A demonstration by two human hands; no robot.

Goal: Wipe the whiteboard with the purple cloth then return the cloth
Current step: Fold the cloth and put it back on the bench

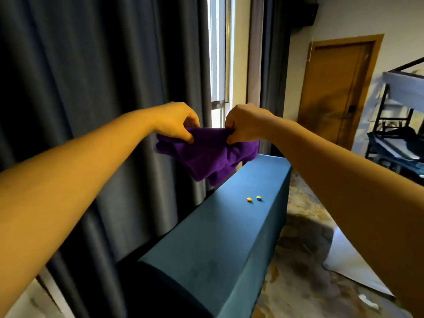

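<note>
Both my hands hold the purple cloth (207, 154) up in the air, above the far end of a long blue-covered table (218, 237). My left hand (177, 121) pinches the cloth's top left edge. My right hand (246, 122) pinches its top right edge. The cloth hangs crumpled between them, its lower folds just above the table top. At the right edge of the view stands a tilted glossy board (394, 125) with reflections on it; I cannot tell if it is the whiteboard.
Dark grey curtains (91, 88) hang close on the left, with a window gap (220, 65) behind the cloth. Two small round coloured pieces (254, 199) lie on the table. A wooden door (337, 88) is at the right. A white sheet (351, 265) lies on the patterned floor.
</note>
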